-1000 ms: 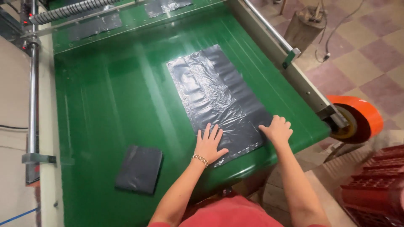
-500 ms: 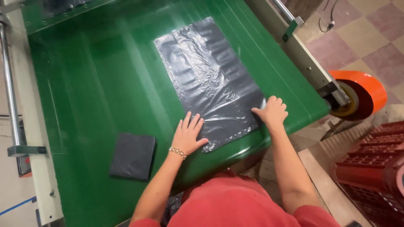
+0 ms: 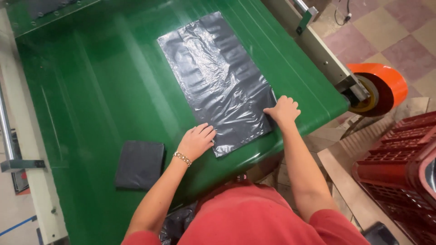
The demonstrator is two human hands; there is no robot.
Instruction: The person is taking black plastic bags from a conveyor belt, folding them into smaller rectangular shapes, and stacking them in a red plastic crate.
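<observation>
both hands curl at the bag's (image 3: pixel 218 77) near edge on the green surface (image 3: pixel 91 81): left hand (image 3: pixel 196 141) and right hand (image 3: pixel 282 110) grip its corners; folded stack (image 3: pixel 140 164) left of bag.

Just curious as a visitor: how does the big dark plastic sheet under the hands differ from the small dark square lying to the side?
The plastic sheet lies spread out, long, wrinkled and shiny; the small square is compact, folded and matte. The left hand and right hand press the sheet's near corners; the square lies untouched. Both are dark and rest on the green table.
</observation>
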